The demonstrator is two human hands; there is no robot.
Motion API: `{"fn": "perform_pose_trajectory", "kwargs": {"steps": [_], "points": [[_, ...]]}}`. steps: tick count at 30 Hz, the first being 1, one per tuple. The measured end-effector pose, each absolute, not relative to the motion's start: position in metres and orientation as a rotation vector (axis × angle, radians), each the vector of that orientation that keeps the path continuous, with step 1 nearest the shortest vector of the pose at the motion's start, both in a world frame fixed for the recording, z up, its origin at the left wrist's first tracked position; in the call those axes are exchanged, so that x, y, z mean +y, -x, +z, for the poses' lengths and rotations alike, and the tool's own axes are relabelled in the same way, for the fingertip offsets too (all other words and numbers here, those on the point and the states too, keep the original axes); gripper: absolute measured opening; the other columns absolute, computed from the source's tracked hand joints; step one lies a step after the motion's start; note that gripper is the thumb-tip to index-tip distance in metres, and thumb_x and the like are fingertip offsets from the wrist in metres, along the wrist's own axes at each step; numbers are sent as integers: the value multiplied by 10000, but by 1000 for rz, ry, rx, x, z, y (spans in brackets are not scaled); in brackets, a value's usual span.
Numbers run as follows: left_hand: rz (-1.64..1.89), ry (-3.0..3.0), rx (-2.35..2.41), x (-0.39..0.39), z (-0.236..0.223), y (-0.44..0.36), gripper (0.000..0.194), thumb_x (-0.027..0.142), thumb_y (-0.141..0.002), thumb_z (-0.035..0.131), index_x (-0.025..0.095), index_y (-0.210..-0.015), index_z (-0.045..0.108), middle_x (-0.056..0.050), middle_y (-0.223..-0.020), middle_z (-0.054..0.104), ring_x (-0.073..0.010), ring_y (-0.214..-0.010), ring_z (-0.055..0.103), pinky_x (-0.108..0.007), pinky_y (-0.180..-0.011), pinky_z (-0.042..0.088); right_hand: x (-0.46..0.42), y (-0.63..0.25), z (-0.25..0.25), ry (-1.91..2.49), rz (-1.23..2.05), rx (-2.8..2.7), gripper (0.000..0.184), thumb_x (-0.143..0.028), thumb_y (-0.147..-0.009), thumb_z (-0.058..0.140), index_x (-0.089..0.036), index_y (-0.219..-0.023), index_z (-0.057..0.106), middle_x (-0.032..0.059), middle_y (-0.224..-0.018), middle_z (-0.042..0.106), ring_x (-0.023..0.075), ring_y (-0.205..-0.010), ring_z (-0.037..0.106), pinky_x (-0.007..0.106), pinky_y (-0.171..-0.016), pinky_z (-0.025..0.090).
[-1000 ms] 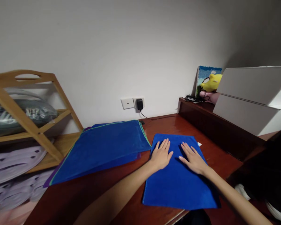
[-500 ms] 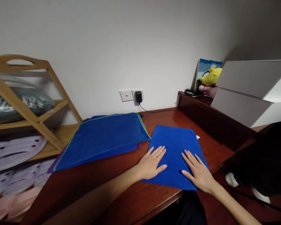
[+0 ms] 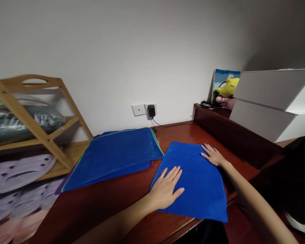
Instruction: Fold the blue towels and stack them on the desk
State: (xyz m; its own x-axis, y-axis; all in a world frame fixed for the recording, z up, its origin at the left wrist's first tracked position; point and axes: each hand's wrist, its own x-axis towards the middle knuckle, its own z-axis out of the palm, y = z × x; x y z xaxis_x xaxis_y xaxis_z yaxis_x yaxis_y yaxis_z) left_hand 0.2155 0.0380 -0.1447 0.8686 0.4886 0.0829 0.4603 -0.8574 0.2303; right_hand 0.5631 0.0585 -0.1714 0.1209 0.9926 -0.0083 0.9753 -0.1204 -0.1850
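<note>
A folded blue cloth (image 3: 195,179) lies flat on the dark red wooden desk (image 3: 112,206), its near edge hanging slightly over the desk front. My left hand (image 3: 166,189) lies flat on the cloth's near left part, fingers spread. My right hand (image 3: 212,155) rests at the cloth's far right corner, fingers stretched out on the fabric. To the left lies a stack of larger blue cloths (image 3: 114,156) with green and purple edges showing.
A wooden rack (image 3: 40,135) at the left holds grey and lilac items. A wall socket with a black charger (image 3: 151,111) is behind the desk. A raised shelf at the right carries white boxes (image 3: 274,105) and a yellow plush toy (image 3: 228,87).
The cloth has turned slightly on the desk. My right hand has moved from the near right part up to the far right corner. My left hand stays on the near left part.
</note>
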Motion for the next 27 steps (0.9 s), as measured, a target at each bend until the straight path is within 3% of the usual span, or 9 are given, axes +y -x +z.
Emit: {"fn": "perform_pose_trajectory", "kwargs": {"steps": [4, 8, 10, 12, 14, 18, 22, 27], "points": [[164, -2812, 741, 35, -144, -207, 631, 570, -934, 211, 239, -1469, 185, -44, -1533, 152, -205, -1411, 120, -450, -1143, 93, 55, -579, -179, 2258, 187, -1943, 742, -695, -865, 176, -267, -1472, 187, 24, -1534, 150, 204, -1412, 91, 458, -1137, 69], [74, -2692, 806, 55, -132, -220, 626, 582, -933, 179, 230, -1438, 292, -66, -1508, 256, -215, -1385, 231, -440, -1118, 188, 54, -591, -174, 2316, 131, -1803, 799, -695, -864, 151, -180, -1473, 201, 83, -1530, 156, 227, -1412, 94, 479, -1129, 51], [143, -2686, 863, 81, -124, -237, 599, 549, -947, 161, 223, -1414, 348, -71, -1496, 295, -209, -1368, 276, -407, -1095, 242, 58, -593, -171, 2321, 89, -1740, 793, -671, -878, 101, -156, -1479, 161, 93, -1538, 97, 222, -1415, 61, 482, -1125, 48], [276, -2788, 842, 117, -116, -258, 525, 456, -970, 196, 216, -1412, 346, -68, -1502, 284, -201, -1381, 239, -394, -1107, 201, 62, -591, -171, 2293, 77, -1745, 740, -641, -894, 77, -197, -1483, 145, 59, -1544, 83, 202, -1416, 63, 465, -1124, 72], [311, -2846, 920, 154, -111, -281, 471, 339, -968, 261, 187, -1406, 345, -91, -1495, 299, -209, -1386, 222, -403, -1110, 167, 66, -588, -174, 2258, 90, -1783, 680, -621, -906, 104, -254, -1469, 204, 26, -1536, 159, 192, -1409, 121, 452, -1117, 116], [324, -2745, 1163, 206, -117, -312, 444, 228, -951, 269, 133, -1374, 363, -167, -1418, 400, -261, -1334, 315, -433, -1055, 240, 70, -590, -181, 2245, 51, -1742, 565, -538, -930, 190, -269, -1366, 429, 48, -1443, 385, 228, -1344, 290, 457, -1060, 217], [292, -2627, 1272, 230, -133, -323, 398, 259, -878, 457, 160, -1263, 475, -181, -1293, 493, -319, -1257, 387, -497, -1015, 257, 78, -606, -187, 2307, 3, -1548, 443, -475, -878, 384, -247, -1210, 567, 111, -1226, 555, 296, -1141, 460, 472, -907, 343], [243, -2398, 1315, 258, -141, -323, 273, 338, -710, 675, 193, -933, 615, -130, -1158, 566, -351, -1182, 435, -515, -949, 318, 94, -624, -189, 2285, 154, -1435, 226, -396, -741, 593, -210, -857, 651, 87, -960, 637, 259, -929, 549, 374, -752, 421]]}}
